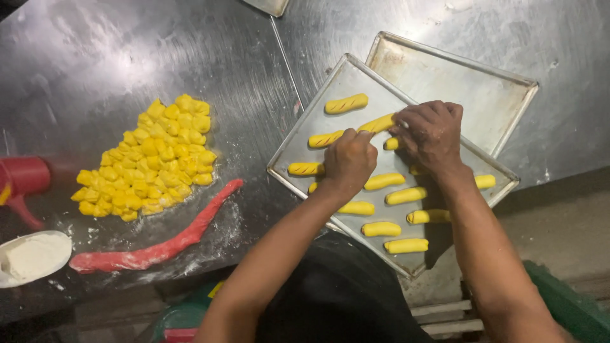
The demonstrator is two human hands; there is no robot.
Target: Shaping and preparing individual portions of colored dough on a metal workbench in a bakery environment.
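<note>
A metal baking tray [346,76] lies on the steel table, holding several yellow finger-shaped dough rolls with scored tops. My left hand [348,160] and my right hand [431,134] are over the tray's middle, together gripping one yellow dough roll [376,123] by its two ends. Other rolls lie around them, such as one at the tray's far side [346,103] and one near the front [405,245]. Some rolls are partly hidden under my hands.
A second metal tray [457,82] sits under and behind the first. A heap of small yellow dough pieces [152,162] and a long red dough rope [159,244] lie to the left. A white bowl of flour [32,257] and a red tool [22,181] sit at the left edge.
</note>
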